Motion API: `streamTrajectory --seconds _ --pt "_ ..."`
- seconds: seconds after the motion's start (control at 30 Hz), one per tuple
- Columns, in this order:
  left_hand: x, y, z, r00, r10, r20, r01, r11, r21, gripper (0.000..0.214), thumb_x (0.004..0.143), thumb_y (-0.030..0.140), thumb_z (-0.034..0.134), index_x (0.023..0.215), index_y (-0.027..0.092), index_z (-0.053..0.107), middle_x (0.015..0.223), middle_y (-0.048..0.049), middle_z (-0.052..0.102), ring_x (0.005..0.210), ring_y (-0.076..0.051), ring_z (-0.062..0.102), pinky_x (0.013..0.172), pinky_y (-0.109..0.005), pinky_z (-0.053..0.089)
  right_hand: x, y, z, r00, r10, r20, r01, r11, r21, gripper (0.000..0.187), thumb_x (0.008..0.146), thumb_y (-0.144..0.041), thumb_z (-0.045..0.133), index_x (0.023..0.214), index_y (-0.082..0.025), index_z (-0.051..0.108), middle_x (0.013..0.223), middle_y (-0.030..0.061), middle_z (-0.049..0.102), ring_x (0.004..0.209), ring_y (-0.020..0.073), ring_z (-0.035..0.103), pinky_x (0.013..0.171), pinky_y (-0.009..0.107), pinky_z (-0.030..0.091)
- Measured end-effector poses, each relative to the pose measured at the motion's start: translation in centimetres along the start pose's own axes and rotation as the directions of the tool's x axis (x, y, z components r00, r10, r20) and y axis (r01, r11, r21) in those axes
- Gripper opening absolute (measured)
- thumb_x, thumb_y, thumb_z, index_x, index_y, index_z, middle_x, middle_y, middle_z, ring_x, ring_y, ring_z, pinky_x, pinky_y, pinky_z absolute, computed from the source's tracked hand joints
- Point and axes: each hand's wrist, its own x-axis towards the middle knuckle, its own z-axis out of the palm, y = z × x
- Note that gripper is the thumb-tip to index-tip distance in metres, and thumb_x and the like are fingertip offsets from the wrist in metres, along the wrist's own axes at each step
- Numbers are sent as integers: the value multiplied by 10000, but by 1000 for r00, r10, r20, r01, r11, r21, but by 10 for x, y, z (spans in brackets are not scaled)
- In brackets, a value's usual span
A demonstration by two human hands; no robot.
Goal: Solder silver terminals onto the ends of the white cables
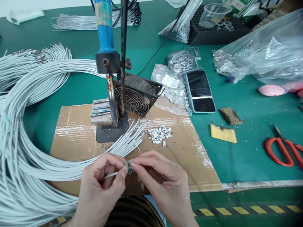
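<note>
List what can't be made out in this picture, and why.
All in the head view:
Cable end: mostly covered by the pinching left hand and right hand.
White label: print too small and blurred to read.
Scissors: partly cut off by the right edge.
Cable bundle: cut off by the left edge.

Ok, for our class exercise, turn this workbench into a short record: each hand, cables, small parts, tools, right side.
Left hand: pinching a white cable near its end
Right hand: fingertips at that end; exact grip unclear
Cables: white bundle curving onto cardboard
Small parts: loose pile on cardboard
Tools: blue-handled iron, clamped
Right side: phone, red-handled scissors
</note>
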Motion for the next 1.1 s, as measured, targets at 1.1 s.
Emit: streamTrajectory --seconds 1.1 --pt "3 -3 0 999 27 31 -26 999 -38 142 720 169 803 619 202 709 743 -16 742 641 -132 641 567 -179 476 1 4 -3 998 -50 22 51 999 -20 264 872 -96 782 976 -321 876 775 -4 749 571 100 637 502 184 513"
